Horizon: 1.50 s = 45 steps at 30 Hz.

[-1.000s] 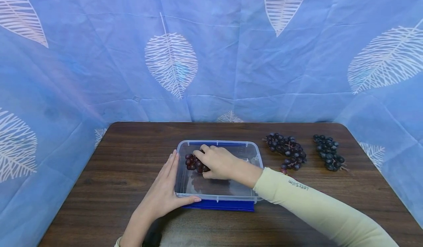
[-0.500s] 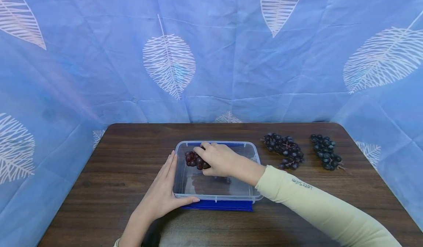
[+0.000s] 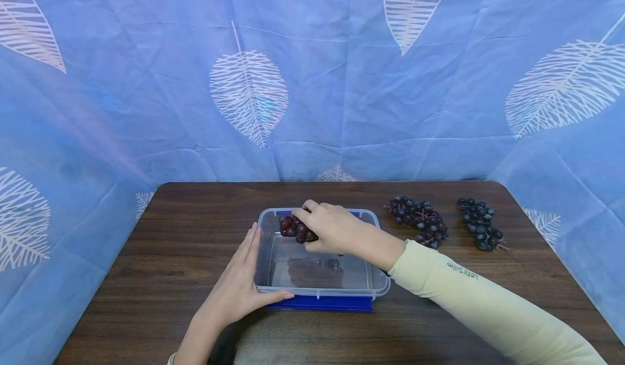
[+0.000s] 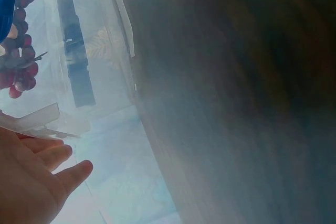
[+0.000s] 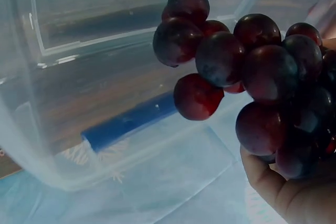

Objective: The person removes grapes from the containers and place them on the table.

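Note:
A bunch of dark red grapes (image 3: 297,229) is gripped by my right hand (image 3: 337,226) above the far-left part of a clear plastic box (image 3: 337,293). In the right wrist view the grapes (image 5: 268,77) hang from the fingers and thumb, with the box wall behind them. My left hand (image 3: 234,283) rests against the box's left side, fingers straight and thumb lying along the front rim. Blue flaps, one (image 3: 327,303) at the front, hang on the box's long sides. The left wrist view has the left fingers (image 4: 55,153) beside the box's wall.
Two more bunches of dark grapes lie on the brown wooden table (image 3: 185,235), right of the box: a purple-black one (image 3: 420,218) and a blackish one (image 3: 480,224) farther right. A blue leaf-patterned cloth (image 3: 312,83) hangs behind the table.
My right hand has lifted the grapes up from the box's floor and moved slightly right and away. The left hand stays at the box's side.

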Tool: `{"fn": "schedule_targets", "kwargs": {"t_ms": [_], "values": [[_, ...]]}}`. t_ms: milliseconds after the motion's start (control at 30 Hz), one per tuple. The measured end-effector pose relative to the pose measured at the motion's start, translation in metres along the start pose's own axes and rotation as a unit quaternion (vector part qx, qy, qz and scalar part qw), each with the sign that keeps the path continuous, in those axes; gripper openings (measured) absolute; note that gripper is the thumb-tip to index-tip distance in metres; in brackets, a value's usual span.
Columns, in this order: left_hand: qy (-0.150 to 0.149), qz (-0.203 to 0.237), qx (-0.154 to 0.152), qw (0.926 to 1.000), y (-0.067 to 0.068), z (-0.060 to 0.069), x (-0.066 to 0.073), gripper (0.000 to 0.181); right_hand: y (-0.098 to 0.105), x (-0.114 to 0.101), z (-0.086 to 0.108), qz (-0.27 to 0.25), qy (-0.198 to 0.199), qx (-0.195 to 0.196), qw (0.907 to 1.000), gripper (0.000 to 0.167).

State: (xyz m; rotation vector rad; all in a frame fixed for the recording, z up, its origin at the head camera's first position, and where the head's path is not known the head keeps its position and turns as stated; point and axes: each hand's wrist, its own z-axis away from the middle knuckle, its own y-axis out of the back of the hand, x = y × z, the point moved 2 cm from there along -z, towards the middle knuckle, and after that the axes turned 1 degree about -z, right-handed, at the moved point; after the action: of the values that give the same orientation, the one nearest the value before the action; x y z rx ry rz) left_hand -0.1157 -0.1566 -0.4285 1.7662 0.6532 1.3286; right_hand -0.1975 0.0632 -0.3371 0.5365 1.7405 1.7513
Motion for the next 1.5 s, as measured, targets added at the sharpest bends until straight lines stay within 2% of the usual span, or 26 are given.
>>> {"fn": "schedule_targets", "kwargs": {"t_ms": [400,700,1167,1500], "values": [[0.004,-0.001,-0.002,1.0000,0.000,0.001,-0.001,0.138,0.015,0.010,0.022,-0.005,-0.026,0.005,0.9996,0.072],[0.008,-0.004,-0.003,1.0000,0.000,0.001,0.000,0.138,0.031,0.020,0.041,-0.019,-0.037,0.038,0.9984,0.071],[-0.003,-0.002,0.002,1.0000,0.001,0.001,0.001,0.138,0.044,0.039,0.073,-0.049,-0.069,0.068,0.9941,0.065],[0.005,0.004,-0.005,1.0000,-0.001,0.000,0.000,0.138,0.055,0.051,0.100,-0.061,-0.101,0.080,0.9898,0.068]]}}
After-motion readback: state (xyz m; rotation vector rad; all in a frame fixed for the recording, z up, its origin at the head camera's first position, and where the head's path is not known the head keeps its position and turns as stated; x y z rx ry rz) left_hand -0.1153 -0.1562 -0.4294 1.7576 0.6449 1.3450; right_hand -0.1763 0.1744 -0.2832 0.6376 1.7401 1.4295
